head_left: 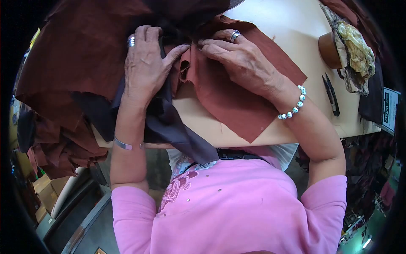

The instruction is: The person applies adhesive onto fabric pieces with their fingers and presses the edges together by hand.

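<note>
My left hand (146,63) lies on dark brown and blackish cloth, its thumb stretched out toward the right and its fingertips bent over a fold. Beside it, my right hand (243,61) has its fingers curled together at the edge of a reddish-brown cloth piece (228,101), pinching it near a raised fold. The fold (188,63) stands up between the two hands. Under my left wrist, a dark satin-like lining (171,127) hangs over the table edge. A large brown cloth (72,55) spreads out on the left. Shadow hides what lies beyond my fingertips.
Black thread snips (331,95) lie on the pale tabletop (292,129) at the right. Near them are a brown round object (330,51) and a worn holder with crumpled yellowish material (357,48). More brown cloth pieces (63,146) hang at the left, above a cardboard box (48,190).
</note>
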`<state>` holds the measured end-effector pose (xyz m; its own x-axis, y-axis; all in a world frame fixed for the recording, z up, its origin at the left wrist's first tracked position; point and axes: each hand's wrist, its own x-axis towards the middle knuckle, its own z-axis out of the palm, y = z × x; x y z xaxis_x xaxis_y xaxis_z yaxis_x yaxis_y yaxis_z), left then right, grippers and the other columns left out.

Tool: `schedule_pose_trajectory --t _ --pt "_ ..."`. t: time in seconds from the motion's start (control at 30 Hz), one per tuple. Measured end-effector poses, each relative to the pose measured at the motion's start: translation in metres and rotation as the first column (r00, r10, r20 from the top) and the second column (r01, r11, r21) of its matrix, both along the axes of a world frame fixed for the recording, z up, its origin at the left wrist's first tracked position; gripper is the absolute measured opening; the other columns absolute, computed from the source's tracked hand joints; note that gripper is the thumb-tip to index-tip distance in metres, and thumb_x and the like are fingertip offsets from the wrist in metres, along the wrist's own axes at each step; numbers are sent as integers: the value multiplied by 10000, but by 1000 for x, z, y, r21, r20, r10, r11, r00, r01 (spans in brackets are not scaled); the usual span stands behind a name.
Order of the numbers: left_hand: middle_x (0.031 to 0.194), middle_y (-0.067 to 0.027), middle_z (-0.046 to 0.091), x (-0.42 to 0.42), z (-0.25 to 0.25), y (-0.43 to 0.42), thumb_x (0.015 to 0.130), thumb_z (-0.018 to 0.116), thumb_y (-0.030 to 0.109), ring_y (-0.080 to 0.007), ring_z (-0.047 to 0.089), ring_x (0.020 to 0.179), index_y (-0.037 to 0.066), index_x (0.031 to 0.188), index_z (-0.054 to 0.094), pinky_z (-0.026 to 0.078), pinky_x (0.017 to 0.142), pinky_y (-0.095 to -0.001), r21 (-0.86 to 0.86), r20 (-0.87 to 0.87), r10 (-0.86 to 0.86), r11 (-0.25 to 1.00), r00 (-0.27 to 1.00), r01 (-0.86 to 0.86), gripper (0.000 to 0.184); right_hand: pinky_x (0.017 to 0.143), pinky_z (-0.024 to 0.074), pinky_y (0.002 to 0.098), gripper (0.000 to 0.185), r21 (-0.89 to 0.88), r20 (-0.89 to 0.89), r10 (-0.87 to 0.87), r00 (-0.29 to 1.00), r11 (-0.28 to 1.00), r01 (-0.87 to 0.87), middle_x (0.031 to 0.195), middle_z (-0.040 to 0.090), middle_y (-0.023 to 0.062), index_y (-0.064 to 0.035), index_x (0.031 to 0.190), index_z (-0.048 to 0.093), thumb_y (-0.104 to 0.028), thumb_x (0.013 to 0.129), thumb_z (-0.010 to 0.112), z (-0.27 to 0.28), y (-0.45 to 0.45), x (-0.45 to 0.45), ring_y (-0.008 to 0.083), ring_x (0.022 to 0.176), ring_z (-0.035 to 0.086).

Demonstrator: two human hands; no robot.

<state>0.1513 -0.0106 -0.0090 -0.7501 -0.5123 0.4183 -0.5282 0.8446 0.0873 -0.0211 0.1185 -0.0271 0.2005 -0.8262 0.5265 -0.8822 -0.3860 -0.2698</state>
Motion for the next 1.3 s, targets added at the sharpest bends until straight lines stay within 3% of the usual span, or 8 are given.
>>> schedule_pose_trajectory --t 0.1,0.33,0.47,0.63,0.83,1.13,1.23,1.3 --pt "988 -131 522 2 9 2 781 661 430 -335 529 947 50 1018 546 461 775 -431 40 131 74 996 989 -80 462 886 485 350 384 12 47 -5 999 1000 5 1080 616 76 -67 1018 582 102 675 551 0 0 0 279 1030 554" --pt "1001 -141 522 0 14 1 852 600 321 -345 549 921 71 968 577 467 756 -444 142 205 46 987 978 -76 276 794 488 366 337 155 364 -80 928 988 25 985 627 79 -67 1005 571 113 727 510 0 -3 -2 289 943 588" --pt "1040 -154 515 0 11 3 845 603 314 -357 545 930 55 943 587 470 776 -446 134 129 55 988 990 -72 277 788 474 352 291 179 490 -123 863 983 39 952 626 98 -50 1021 554 93 774 496 1 -5 -6 291 895 608" --pt "1067 -153 517 -2 15 8 822 598 226 -362 537 938 39 948 586 469 786 -457 135 128 27 990 991 -45 226 813 467 335 289 194 475 -141 869 980 53 954 616 106 -40 1040 545 76 778 508 3 -7 -10 278 923 604" --pt "1000 -145 522 -2 20 -4 794 575 117 -344 544 914 -9 892 556 476 785 -446 64 217 -196 980 956 186 161 815 467 336 301 196 486 -132 864 980 40 963 613 103 -39 1036 545 83 760 531 0 -7 -8 271 936 601" --pt "1016 -158 528 -7 25 -20 794 554 37 -352 543 926 -2 960 509 464 798 -423 42 277 -240 970 930 238 176 802 470 347 297 217 462 -148 874 975 50 949 617 92 -49 1022 546 79 755 558 -1 -6 -8 277 921 605" --pt "992 -98 527 -9 19 -16 737 577 32 -272 565 896 25 915 530 491 729 -372 -91 319 -217 962 923 258 184 808 469 344 304 205 466 -142 874 977 49 950 617 99 -46 1028 541 83 753 552 -2 -7 -8 276 928 606" --pt "1023 -70 532 -11 19 -13 722 585 46 -249 567 905 50 906 542 473 734 -352 -210 229 -259 928 938 308 189 816 469 341 311 185 476 -131 870 982 47 950 617 106 -44 1036 535 86 754 540 -2 -9 -8 273 930 607"
